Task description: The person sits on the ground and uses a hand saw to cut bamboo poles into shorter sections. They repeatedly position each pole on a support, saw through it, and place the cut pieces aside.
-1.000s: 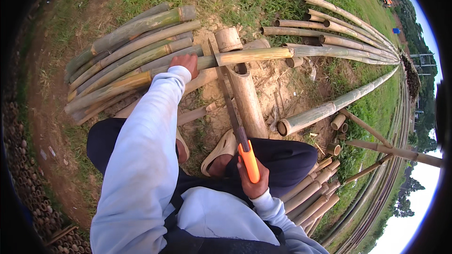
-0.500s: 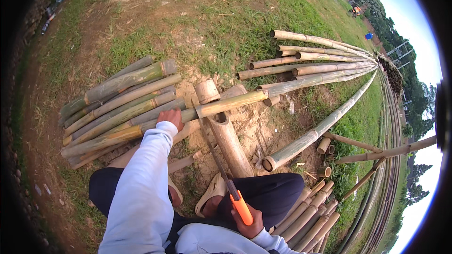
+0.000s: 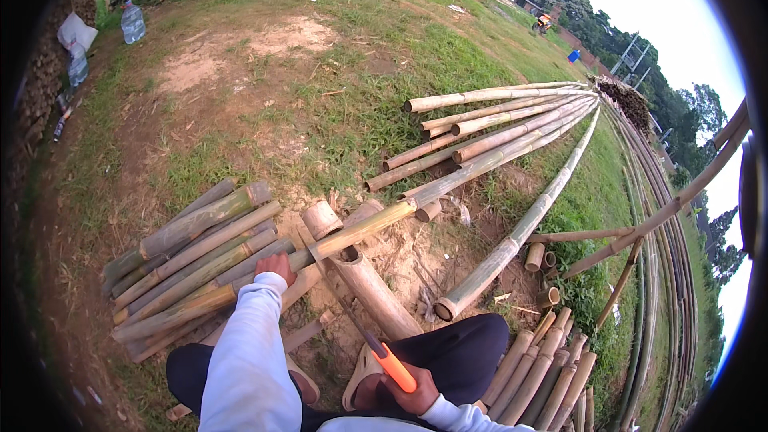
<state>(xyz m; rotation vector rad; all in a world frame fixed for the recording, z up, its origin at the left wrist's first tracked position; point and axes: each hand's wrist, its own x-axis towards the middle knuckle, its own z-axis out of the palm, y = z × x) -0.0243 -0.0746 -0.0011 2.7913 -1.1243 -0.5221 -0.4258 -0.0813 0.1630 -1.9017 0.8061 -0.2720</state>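
A long bamboo pole [image 3: 364, 230] lies slanting over a thick bamboo log [image 3: 376, 292] on the ground. My left hand [image 3: 276, 266] is closed over the top of this pole, left of the saw; its fingertips are partly hidden. The hand saw [image 3: 397, 366] has an orange handle, and my right hand [image 3: 414, 390] is wrapped round it close to my knee. Its narrow blade reaches up and away from me, crossing the pole just right of my left hand, with the tip beyond the far side. A short bamboo stump [image 3: 322, 220] stands behind the crossing.
Cut bamboo lengths [image 3: 188, 232] are stacked at left, and another pile [image 3: 540, 376] sits by my right knee. Long poles [image 3: 496, 108] fan out to the far right. A single thick pole [image 3: 520, 244] lies nearer. A bamboo frame [image 3: 656, 220] rises at right. Plastic bottles [image 3: 133, 22] stand far left.
The head view has tilted upward, bringing more distant ground into sight. Both hands keep their holds, and the saw blade still lies across the pole.
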